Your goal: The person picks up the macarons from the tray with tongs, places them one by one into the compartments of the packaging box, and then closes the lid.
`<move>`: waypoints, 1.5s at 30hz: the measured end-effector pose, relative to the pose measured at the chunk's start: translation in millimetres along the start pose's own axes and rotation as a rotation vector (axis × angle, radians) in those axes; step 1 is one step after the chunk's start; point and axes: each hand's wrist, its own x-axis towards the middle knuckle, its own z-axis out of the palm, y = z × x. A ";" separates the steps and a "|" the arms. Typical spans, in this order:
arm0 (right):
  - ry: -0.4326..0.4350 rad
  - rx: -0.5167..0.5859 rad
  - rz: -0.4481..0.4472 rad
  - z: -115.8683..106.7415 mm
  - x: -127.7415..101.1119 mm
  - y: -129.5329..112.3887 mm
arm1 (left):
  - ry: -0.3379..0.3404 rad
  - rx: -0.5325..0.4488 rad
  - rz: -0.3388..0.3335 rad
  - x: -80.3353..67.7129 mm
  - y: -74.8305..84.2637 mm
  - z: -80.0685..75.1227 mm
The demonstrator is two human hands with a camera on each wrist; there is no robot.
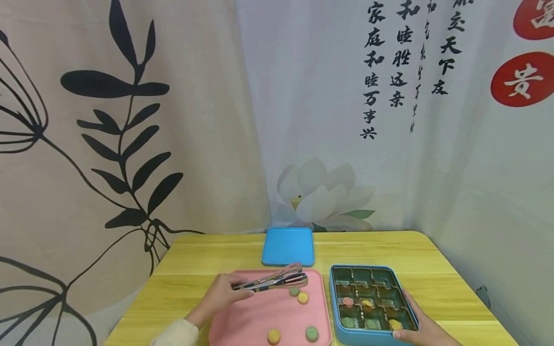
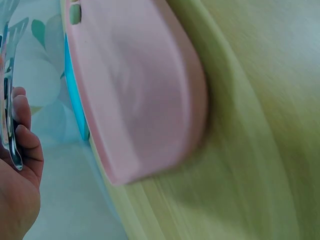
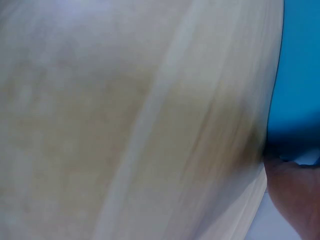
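My left hand grips metal serving tongs by the handle end, above the pink tray. The tongs' tips point right and stand apart, with nothing visible between them. On the tray, a green cookie and a yellow cookie lie below the tips. Another yellow cookie and a green cookie lie near its front. My right hand holds the near right corner of a blue box, thumb at the front rim. Pink, yellow and green cookies sit in its middle and front compartments.
A flat blue lid lies behind the tray, close to the back edge of the yellow wooden table. A printed curtain hangs behind the table. The box's back row compartments show no cookies.
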 end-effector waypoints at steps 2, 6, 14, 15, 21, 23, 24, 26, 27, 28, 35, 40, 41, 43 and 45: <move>0.001 0.001 -0.002 0.1 -0.2 -0.1 | -0.002 0.001 0.006 -2.6 -3.1 -2.9; 0.000 -0.013 -0.012 0.4 -0.8 -0.3 | -0.002 0.012 0.007 -8.7 -7.4 -9.3; 0.002 -0.012 -0.002 -0.1 -0.1 1.3 | -0.012 -0.005 -0.028 -21.8 -13.8 -19.4; 0.002 -0.010 -0.001 -0.2 0.0 1.3 | -0.015 -0.013 -0.030 -23.5 -15.1 -20.4; -0.007 0.006 -0.003 0.0 -1.1 1.1 | -0.030 -0.018 -0.037 -35.3 -23.7 -26.9; -0.003 0.005 0.004 0.1 -1.3 0.7 | -0.032 -0.015 -0.043 -39.2 -25.5 -29.1; -0.001 0.001 0.007 0.2 -1.6 0.3 | -0.035 -0.013 -0.045 -41.1 -26.4 -30.3; 0.002 -0.002 0.011 0.3 -1.5 -0.3 | -0.044 -0.014 -0.053 -44.8 -28.0 -32.5; 0.005 -0.005 0.014 0.4 -1.5 -0.7 | -0.048 -0.016 -0.058 -46.6 -28.8 -33.6; 0.005 -0.006 0.013 0.5 -1.5 -0.8 | -0.051 -0.018 -0.062 -48.4 -29.7 -34.6; 0.011 -0.015 0.008 -0.3 0.2 0.8 | -0.075 -0.021 -0.079 -61.5 -33.6 -39.3; 0.016 -0.037 0.002 0.5 0.1 0.9 | -0.107 -0.035 -0.074 -70.2 -36.3 -39.8; 0.016 -0.041 0.000 0.8 -0.1 0.6 | -0.114 -0.046 -0.069 -71.7 -36.5 -39.9; 0.016 -0.046 -0.003 1.4 -0.7 -0.1 | -0.128 -0.074 -0.063 -74.4 -36.8 -40.6; 0.013 -0.047 -0.005 1.6 -0.9 -0.3 | -0.145 -0.102 -0.081 -77.0 -37.1 -41.1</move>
